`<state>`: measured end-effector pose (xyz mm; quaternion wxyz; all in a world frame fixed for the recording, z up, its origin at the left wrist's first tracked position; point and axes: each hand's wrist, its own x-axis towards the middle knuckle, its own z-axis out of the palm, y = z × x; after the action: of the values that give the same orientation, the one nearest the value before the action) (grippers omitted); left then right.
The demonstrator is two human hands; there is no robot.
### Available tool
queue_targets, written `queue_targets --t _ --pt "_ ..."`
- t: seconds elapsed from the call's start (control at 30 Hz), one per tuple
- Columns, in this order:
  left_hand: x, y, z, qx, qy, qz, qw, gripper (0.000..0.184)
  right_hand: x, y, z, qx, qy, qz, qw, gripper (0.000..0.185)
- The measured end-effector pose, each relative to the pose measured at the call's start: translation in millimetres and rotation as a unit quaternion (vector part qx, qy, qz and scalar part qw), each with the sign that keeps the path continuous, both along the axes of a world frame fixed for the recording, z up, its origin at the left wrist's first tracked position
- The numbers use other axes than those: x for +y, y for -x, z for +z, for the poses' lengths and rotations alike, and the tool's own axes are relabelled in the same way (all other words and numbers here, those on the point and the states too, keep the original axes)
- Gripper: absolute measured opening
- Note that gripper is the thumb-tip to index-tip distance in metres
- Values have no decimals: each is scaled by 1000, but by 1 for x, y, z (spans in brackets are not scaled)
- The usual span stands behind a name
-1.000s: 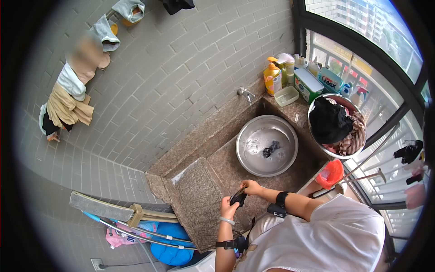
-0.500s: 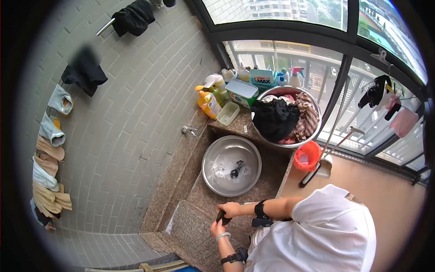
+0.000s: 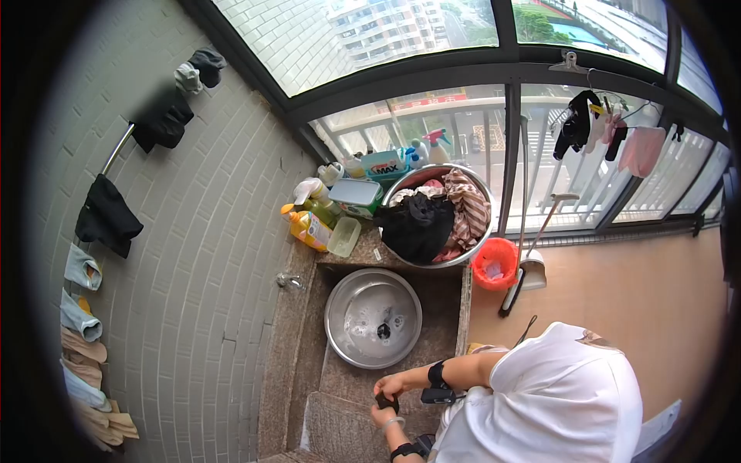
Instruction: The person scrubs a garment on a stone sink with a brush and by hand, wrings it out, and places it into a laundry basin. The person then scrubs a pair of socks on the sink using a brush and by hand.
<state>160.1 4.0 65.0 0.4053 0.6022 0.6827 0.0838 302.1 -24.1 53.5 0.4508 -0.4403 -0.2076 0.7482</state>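
Over the sloped stone washboard (image 3: 336, 420) of the sink, my two hands are close together around a small, bunched black cloth (image 3: 387, 401). My right hand (image 3: 390, 384) grips it from above, with a black strap on that forearm. From below, my left hand (image 3: 382, 417) holds the same cloth, a pale bangle round the wrist. What kind of garment it is cannot be made out. Just beyond the hands, a steel basin (image 3: 340, 339) stands in the sink, with some sudsy water and another small dark cloth (image 3: 384, 330) in it.
Bottles (image 3: 310, 231) and detergent boxes (image 3: 355, 193) line the ledge beside a large tub (image 3: 485, 224) heaped with clothes. A tap (image 3: 289, 281) juts from the left wall. On the floor are a red-lined bin (image 3: 494, 258), broom and dustpan (image 3: 532, 270). Laundry hangs on both sides.
The view has swung, so the sink and ledge appear farther left and slightly lower. My hands have drawn closer together, and the black cloth between them looks more bunched.
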Motion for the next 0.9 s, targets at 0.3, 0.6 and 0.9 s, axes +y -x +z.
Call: queue_targets --t 0.3,0.6,0.9 --pt "15 11 -3 -524 253 -15 813 37 3 -28 14 -107 -8 -107 989 35" --pt "-4 -20 68 -704 482 -78 515 41 12 -5 21 -23 -64 -133 989 38" --pt "4 8 70 -612 342 50 711 38 -39 -134 119 -700 -131 -239 660 69"
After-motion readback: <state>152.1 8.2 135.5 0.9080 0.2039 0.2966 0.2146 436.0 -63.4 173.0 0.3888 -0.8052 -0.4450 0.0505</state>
